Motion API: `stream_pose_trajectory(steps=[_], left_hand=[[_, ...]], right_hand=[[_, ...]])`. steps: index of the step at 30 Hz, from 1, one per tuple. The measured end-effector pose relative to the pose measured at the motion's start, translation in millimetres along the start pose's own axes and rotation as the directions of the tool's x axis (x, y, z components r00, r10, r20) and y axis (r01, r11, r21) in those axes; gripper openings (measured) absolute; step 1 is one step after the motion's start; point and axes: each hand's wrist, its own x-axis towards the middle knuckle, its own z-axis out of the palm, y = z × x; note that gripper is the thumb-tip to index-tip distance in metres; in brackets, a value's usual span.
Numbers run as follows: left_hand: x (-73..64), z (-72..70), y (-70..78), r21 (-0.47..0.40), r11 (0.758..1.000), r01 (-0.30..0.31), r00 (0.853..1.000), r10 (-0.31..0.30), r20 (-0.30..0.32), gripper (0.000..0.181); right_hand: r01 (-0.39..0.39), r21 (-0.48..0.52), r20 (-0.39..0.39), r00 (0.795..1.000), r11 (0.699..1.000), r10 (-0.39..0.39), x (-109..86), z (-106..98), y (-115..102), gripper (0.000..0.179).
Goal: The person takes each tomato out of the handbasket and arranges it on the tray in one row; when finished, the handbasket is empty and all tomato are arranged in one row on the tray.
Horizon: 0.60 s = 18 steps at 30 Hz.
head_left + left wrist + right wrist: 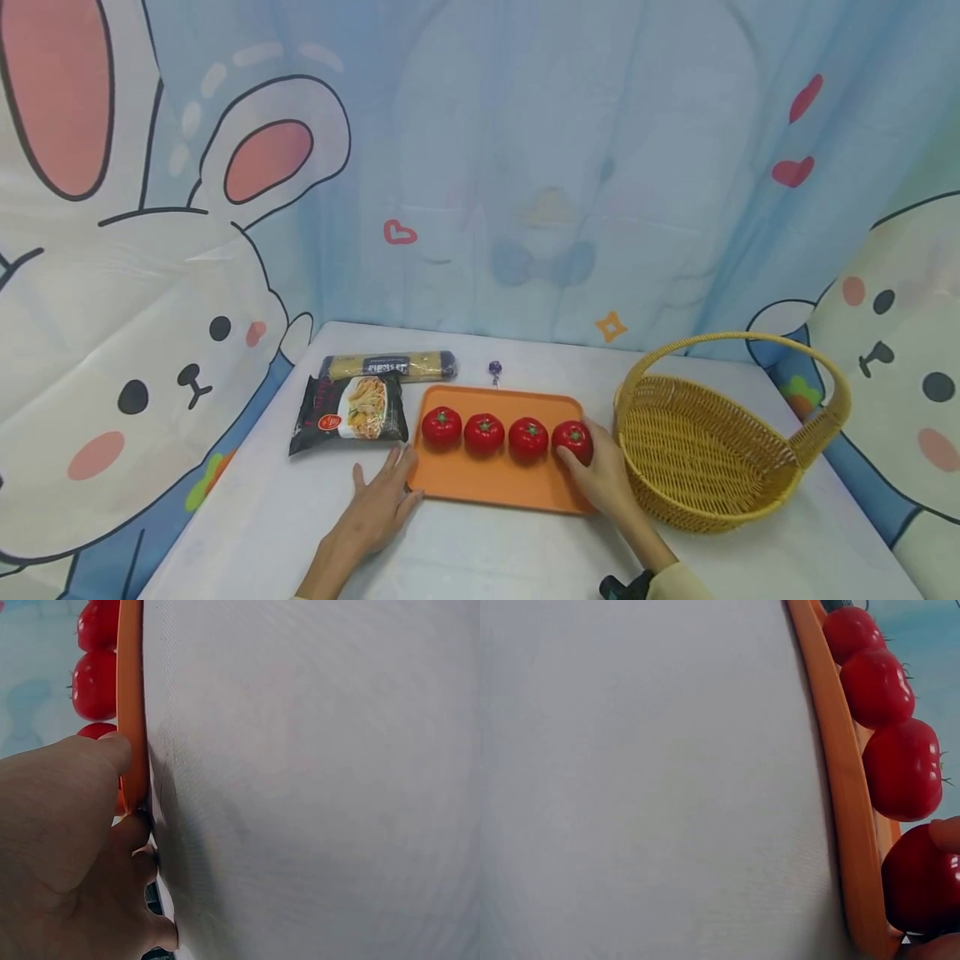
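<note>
Several red tomatoes with green stems sit in a row on an orange tray (495,490). My right hand (606,477) grips the rightmost tomato (572,440), thumb on its near side and fingers around its right side. In the right wrist view this tomato (921,881) is inside the tray's end, beside the next tomato (904,771). My left hand (378,502) holds the tray's near left corner. The left wrist view has the thumb (112,750) over the tray rim (132,697), with the other fingers below the corner.
A yellow wicker basket (705,504) with a tall handle stands right of the tray. Left of the tray lie a black noodle packet (367,408) and a long pasta pack (420,365). Behind the tray is a small purple-wrapped lollipop (495,367). A printed curtain (555,167) hangs behind the white table.
</note>
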Motion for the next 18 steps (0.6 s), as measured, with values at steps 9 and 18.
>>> stream_pose_trajectory(steps=[9,18], left_hand=[[0.7,-2.3,3.9,-0.013,1.0,-0.023,1.0,0.023,-0.003,0.065],[4.6,4.9,1.1,-0.017,0.999,0.029,0.998,-0.028,0.05,0.065]], right_hand=[[-0.033,-0.031,-0.006,0.999,0.999,0.033,1.4,0.6,-4.8,0.072],[-0.067,-0.043,0.021,0.997,0.997,0.068,1.4,-0.2,-2.0,0.074]])
